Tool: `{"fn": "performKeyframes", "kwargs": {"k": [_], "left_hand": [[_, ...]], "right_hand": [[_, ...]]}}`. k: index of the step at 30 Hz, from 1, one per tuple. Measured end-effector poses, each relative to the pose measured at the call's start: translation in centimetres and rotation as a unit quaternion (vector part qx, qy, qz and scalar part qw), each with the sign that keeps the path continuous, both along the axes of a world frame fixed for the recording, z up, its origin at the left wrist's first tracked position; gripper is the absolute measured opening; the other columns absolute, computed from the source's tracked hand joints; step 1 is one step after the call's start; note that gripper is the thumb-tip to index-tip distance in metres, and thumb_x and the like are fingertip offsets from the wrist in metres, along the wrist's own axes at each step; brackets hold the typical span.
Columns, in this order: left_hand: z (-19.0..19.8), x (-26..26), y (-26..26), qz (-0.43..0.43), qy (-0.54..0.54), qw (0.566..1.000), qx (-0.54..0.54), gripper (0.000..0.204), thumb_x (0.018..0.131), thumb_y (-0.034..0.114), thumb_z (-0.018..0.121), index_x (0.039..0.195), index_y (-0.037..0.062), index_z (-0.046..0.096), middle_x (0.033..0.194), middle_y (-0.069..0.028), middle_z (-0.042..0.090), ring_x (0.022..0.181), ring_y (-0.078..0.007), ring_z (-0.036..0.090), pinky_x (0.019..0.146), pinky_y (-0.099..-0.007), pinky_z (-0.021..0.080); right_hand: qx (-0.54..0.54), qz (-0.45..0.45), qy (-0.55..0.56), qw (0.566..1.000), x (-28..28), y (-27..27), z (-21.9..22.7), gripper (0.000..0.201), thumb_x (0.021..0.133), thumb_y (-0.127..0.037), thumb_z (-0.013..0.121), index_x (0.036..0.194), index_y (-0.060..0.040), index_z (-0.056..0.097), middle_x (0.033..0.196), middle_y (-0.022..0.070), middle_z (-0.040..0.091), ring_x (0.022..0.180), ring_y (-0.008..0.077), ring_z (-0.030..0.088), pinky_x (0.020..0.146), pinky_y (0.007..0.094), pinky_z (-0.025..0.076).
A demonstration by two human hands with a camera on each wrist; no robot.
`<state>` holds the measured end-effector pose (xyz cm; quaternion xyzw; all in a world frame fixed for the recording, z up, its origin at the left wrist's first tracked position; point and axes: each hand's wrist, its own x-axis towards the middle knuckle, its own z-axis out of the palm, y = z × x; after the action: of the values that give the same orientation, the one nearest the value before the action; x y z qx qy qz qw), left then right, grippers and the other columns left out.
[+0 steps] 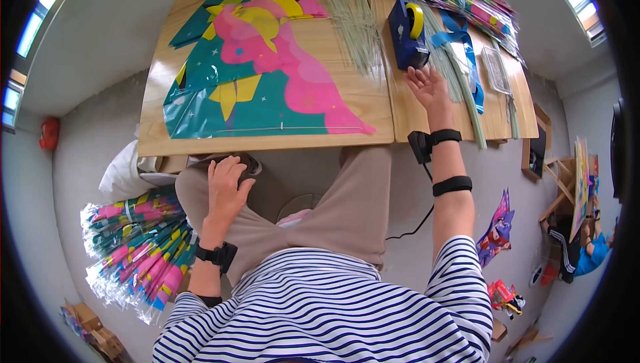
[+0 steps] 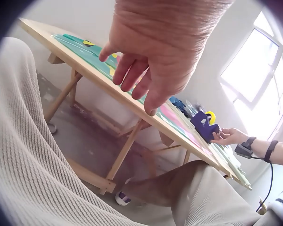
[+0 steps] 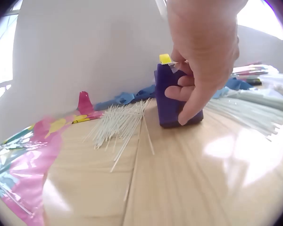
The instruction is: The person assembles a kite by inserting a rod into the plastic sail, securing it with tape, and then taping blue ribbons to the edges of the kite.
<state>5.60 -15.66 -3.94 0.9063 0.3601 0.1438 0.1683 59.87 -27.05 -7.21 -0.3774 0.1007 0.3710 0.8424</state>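
Observation:
My right hand (image 1: pixel 430 90) is at the near end of a blue tape dispenser (image 1: pixel 407 36) holding a yellow-cored roll (image 1: pixel 416 20). In the right wrist view, bent fingers (image 3: pixel 181 92) touch the front of the dispenser (image 3: pixel 167 103), near its cutter; whether they hold a tape end is unclear. My left hand (image 1: pixel 227 186), fingers relaxed and spread, is over the left thigh below the table's front edge and holds nothing. Green and pink printed sheets with yellow shapes (image 1: pixel 267 56) lie on the table, with a thin white rod (image 1: pixel 310 127) along the near edge.
Thin pale sticks (image 1: pixel 353 30), blue ribbon (image 1: pixel 475 63), a clear box (image 1: pixel 495 70) and wrapped packs (image 1: pixel 467 3) lie on the wooden table (image 1: pixel 280 144). More wrapped bundles (image 1: pixel 140 243) are at the lower left. Another person (image 1: pixel 593 253) is at the far right.

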Motion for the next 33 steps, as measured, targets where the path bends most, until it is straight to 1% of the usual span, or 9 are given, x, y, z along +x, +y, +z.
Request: {"fn": "performKeyframes", "kwargs": {"k": [1,7,10,16,22,25,29,32,33], "left_hand": [[0.0,-0.2,-0.1,0.002,-0.002,1.000,-0.001,0.035,0.078,0.015,0.077,0.109,0.0030,0.068,0.126,-0.0143,0.063,0.126,-0.0326,0.054,0.114,-0.0547,0.031],[0.5,0.0,0.0,-0.001,0.005,1.000,-0.007,0.035,0.078,0.015,0.077,0.109,0.0030,0.068,0.124,-0.0140,0.064,0.124,-0.0322,0.055,0.113,-0.0551,0.031],[0.3,0.1,0.0,-0.005,-0.006,1.000,-0.007,0.034,0.078,0.015,0.077,0.109,0.0033,0.068,0.123,-0.0138,0.064,0.123,-0.0320,0.056,0.113,-0.0554,0.031],[0.1,-0.1,-0.5,0.006,-0.003,1.000,-0.015,0.033,0.079,0.015,0.077,0.109,0.0037,0.068,0.121,-0.0137,0.065,0.122,-0.0321,0.056,0.113,-0.0557,0.031],[0.2,-0.1,-0.2,0.011,0.007,1.000,-0.014,0.032,0.080,0.014,0.075,0.108,0.0035,0.068,0.122,-0.0134,0.065,0.122,-0.0312,0.056,0.113,-0.0550,0.031],[0.4,0.2,-0.3,0.014,-0.015,1.000,-0.014,0.031,0.080,0.015,0.075,0.108,0.0037,0.068,0.121,-0.0136,0.065,0.121,-0.0311,0.057,0.113,-0.0547,0.031],[0.1,-0.1,-0.5,0.021,-0.029,0.999,-0.010,0.029,0.079,0.014,0.074,0.106,0.0045,0.068,0.120,-0.0132,0.064,0.120,-0.0307,0.056,0.113,-0.0538,0.032],[-0.2,0.3,-0.4,0.003,-0.032,0.999,-0.021,0.031,0.077,0.015,0.076,0.104,0.0038,0.068,0.123,-0.0127,0.064,0.121,-0.0307,0.055,0.112,-0.0530,0.033],[-0.4,0.8,-0.6,0.000,-0.033,0.999,-0.022,0.032,0.076,0.015,0.076,0.104,0.0032,0.068,0.124,-0.0130,0.064,0.122,-0.0312,0.055,0.112,-0.0522,0.034]], "right_hand": [[-0.001,-0.049,0.098,0.994,0.0,0.0,-0.3,0.035,0.098,-0.023,0.063,0.112,0.0069,0.050,0.113,0.0246,0.057,0.109,0.0444,0.062,0.103,0.0648,0.047],[-0.045,-0.006,0.005,0.999,-1.8,-0.3,1.4,0.040,0.092,-0.020,0.072,0.114,0.0052,0.050,0.113,0.0220,0.056,0.104,0.0404,0.063,0.102,0.0575,0.050],[-0.064,-0.041,0.060,0.995,-1.6,1.7,2.2,0.021,0.094,-0.010,0.066,0.107,0.0015,0.054,0.097,0.0184,0.061,0.094,0.0357,0.067,0.098,0.0545,0.053],[0.014,-0.068,0.071,0.995,0.2,3.3,-0.1,0.006,0.095,0.000,0.061,0.097,0.0013,0.055,0.088,0.0125,0.062,0.077,0.0253,0.066,0.089,0.0474,0.058],[-0.156,-0.091,-0.005,0.984,1.3,4.0,0.2,0.005,0.094,0.004,0.058,0.092,0.0018,0.054,0.079,0.0103,0.059,0.064,0.0226,0.062,0.074,0.0458,0.060],[-0.168,-0.052,-0.078,0.981,2.8,1.9,-4.3,0.004,0.093,0.005,0.057,0.092,0.0004,0.057,0.080,0.0109,0.060,0.068,0.0237,0.061,0.078,0.0430,0.058],[-0.243,-0.043,-0.224,0.943,-0.5,1.5,-2.3,0.011,0.080,0.004,0.068,0.076,0.0039,0.058,0.066,0.0129,0.058,0.049,0.0213,0.054,0.047,0.0322,0.049],[-0.250,0.235,-0.477,0.809,-4.5,4.1,5.4,0.011,0.092,-0.009,0.065,0.085,-0.0016,0.066,0.071,0.0006,0.059,0.061,0.0117,0.055,0.058,0.0260,0.046],[-0.245,0.291,-0.500,0.778,-6.8,5.5,7.3,0.012,0.093,-0.011,0.064,0.085,-0.0016,0.066,0.072,0.0005,0.060,0.064,0.0099,0.056,0.060,0.0246,0.046]]}}
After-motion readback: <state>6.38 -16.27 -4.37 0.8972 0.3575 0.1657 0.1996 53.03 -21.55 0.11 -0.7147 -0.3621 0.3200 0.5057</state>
